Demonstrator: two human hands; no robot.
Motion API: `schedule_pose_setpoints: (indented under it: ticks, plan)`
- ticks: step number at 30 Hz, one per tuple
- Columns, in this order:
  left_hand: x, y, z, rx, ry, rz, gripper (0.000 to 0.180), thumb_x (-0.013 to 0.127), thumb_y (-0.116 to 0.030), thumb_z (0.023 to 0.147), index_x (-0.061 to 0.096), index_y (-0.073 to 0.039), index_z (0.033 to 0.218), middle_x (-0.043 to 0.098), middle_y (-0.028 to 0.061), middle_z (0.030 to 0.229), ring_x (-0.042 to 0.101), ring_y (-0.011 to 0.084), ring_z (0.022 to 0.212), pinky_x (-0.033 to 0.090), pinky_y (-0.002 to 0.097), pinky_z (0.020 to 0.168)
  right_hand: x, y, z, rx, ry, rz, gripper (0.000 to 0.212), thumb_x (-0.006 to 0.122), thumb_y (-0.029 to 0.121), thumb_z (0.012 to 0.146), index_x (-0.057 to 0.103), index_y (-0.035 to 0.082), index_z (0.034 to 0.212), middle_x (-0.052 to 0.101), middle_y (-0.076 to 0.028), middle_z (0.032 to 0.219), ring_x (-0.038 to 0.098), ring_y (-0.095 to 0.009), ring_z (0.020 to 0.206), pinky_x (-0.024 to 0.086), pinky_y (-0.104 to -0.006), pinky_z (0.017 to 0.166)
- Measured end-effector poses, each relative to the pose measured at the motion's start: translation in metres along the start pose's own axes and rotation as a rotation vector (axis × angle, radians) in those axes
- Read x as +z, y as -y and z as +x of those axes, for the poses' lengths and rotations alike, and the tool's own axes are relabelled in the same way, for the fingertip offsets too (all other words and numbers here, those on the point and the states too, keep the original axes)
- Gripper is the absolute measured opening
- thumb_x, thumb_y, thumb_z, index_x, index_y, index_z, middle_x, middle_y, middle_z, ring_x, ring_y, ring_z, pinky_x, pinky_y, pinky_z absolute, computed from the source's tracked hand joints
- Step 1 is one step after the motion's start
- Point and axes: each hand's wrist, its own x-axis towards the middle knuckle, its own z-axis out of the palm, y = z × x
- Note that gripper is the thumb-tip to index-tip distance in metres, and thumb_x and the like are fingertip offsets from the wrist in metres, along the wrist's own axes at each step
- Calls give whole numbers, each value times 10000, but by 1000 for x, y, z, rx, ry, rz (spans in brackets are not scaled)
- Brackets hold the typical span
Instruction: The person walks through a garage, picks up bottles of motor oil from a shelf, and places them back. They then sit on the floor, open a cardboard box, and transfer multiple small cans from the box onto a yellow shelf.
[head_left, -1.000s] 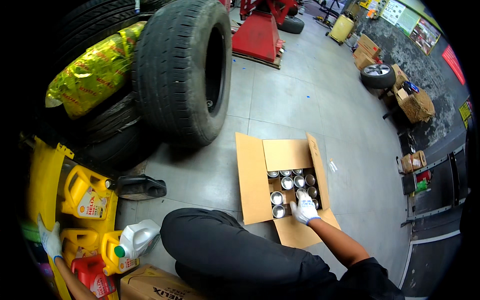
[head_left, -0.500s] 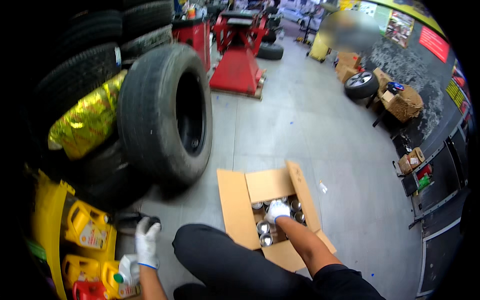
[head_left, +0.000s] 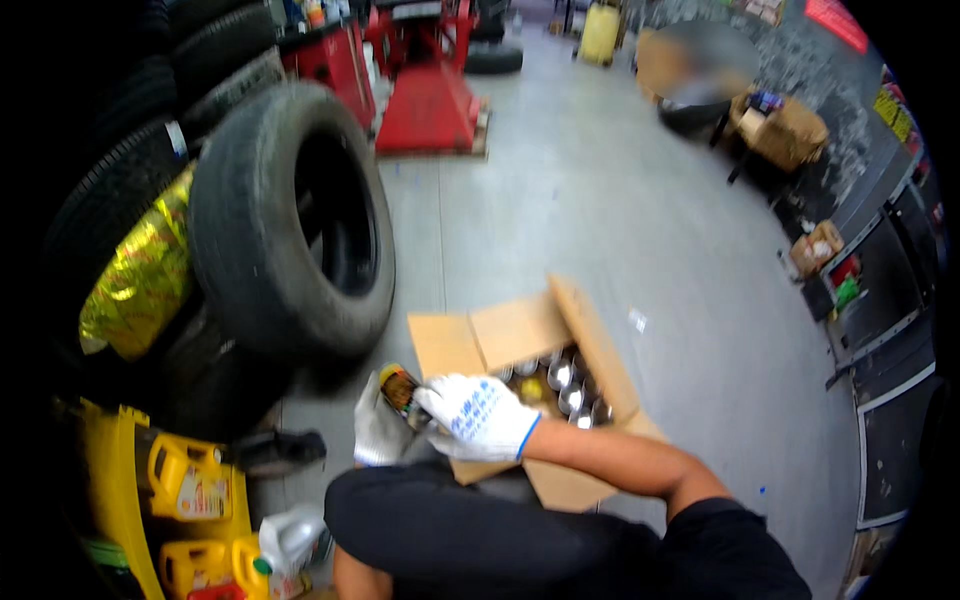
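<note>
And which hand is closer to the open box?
The right hand. In the picture it overlaps the left side of the box; the left hand is farther off, just left of the box.

Cans: in the carton
Tyre: ten o'clock from it
Ramp: eleven o'clock, farther off
Jug: eight o'clock, beside rack

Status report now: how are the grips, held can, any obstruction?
Left grip holding yellow-ended can. Right grip overlapping it, hiding part. Open carton nearby, partly hidden.
</note>
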Motion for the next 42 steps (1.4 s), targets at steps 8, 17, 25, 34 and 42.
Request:
schedule_pose_setpoints:
  ticks: [8, 17, 25, 34, 42]
  plan:
    - [4, -28, -52, -92, -159, -212, 498, 703, -374, 1052, 626, 9, 1360, 719, 132, 1095, 755, 263, 852, 677, 420, 746, 80, -126, -88, 737, 428, 25, 591, 629, 475, 1042, 668, -4, 1387, 713, -264, 1389, 709, -409, 1302, 574, -506, 1112]
    - [-1, -27, -60, -48, 17, -334, 772, 749, -589, 1003, 578, 33, 1427, 748, 158, 1088, 779, 288, 889, 673, 412, 782, 164, -136, -147, 828, 399, -68, 658, 745, 443, 948, 618, -10, 1408, 672, -303, 1426, 698, -453, 1308, 591, -536, 1092]
    - [12, -18, -64, 0, -40, -397, 654, 830, -492, 939, 680, -6, 1351, 745, 196, 1125, 764, 353, 988, 669, 491, 867, 155, -149, -98, 813, 607, -136, 676, 794, 427, 877, 660, 0, 1384, 705, -278, 1410, 729, -430, 1290, 613, -524, 1058]
    - [-3, -6, -78, 37, 60, -435, 831, 867, -756, 851, 781, -27, 1240, 588, 319, 1561, 527, 574, 1485, 436, 795, 1209, 42, -71, -58, 677, 115, -165, 695, 854, 445, 791, 662, -23, 1267, 696, -271, 1231, 732, -436, 1135, 602, -557, 975]
    - [-25, 12, -65, 234, 158, -360, 988, 854, -806, 852, 665, -38, 1444, 667, 300, 1425, 622, 498, 1377, 516, 736, 1161, 85, 25, -16, 339, -177, 170, 519, 882, 321, 871, 645, -13, 1190, 669, -250, 1040, 729, -437, 944, 620, -530, 814]
